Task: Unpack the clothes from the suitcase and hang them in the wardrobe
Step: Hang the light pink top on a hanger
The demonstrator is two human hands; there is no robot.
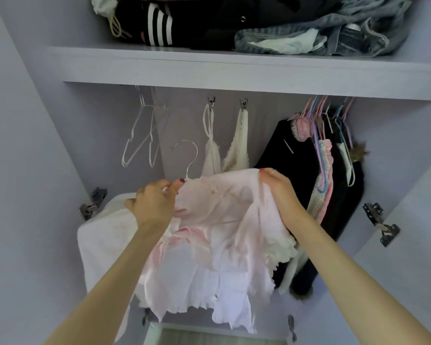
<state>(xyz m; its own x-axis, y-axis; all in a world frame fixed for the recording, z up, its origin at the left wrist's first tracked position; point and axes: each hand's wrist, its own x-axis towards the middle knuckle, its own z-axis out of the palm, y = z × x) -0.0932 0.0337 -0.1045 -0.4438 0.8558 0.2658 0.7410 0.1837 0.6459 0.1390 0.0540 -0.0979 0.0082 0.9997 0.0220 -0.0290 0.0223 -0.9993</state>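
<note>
In front of the open wardrobe, the left hand (154,202) pinches the white hanger (188,158) at its neck together with the pink knit top (217,232), while the right hand (278,188) pinches the top's other shoulder, probably to spread the cloth over the hanger before hanging it.

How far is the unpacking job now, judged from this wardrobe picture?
Done: dark coats on pastel hangers already hang at the right. In hand: left hand and right hand fit the pale pink knitted top onto a white wire hanger. Left: hooking it up; the suitcase is unseen.
</note>
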